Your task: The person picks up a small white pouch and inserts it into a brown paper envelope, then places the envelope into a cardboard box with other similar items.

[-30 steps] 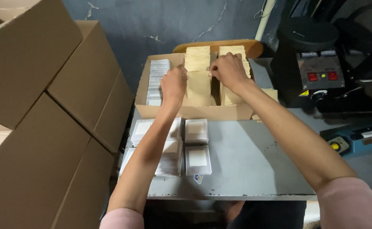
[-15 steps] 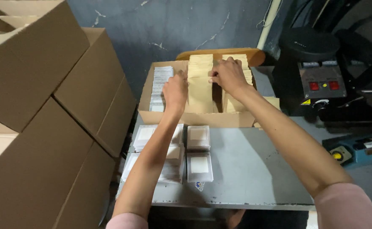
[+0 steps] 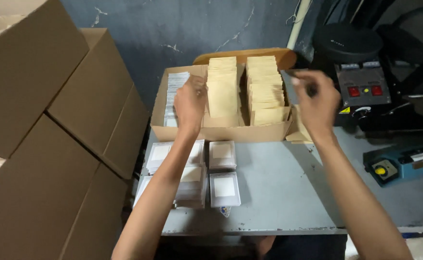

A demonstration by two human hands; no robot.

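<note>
So the open brown cardboard box [image 3: 221, 131] sits at the back of the grey metal bench [image 3: 288, 192], holding two rows of tan paper envelopes [image 3: 222, 86] standing on edge, rows running away from the camera, plus a row of white packets [image 3: 174, 94] on the left. Left hand [image 3: 190, 102] rests fingers-down on the leftmost tan row. Right hand [image 3: 317, 98] hovers beside the box, pinching something blurry, can't tell what. Clear square packets [image 3: 223, 173] are stacked up front.

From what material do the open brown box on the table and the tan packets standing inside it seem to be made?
The open brown box looks like matte corrugated cardboard: dull brown walls with folded flaps. The tan packets, in two upright rows, look like unglossy kraft paper, thin and flat; the exact stock is unclear. The left hand rests beside them.
</note>
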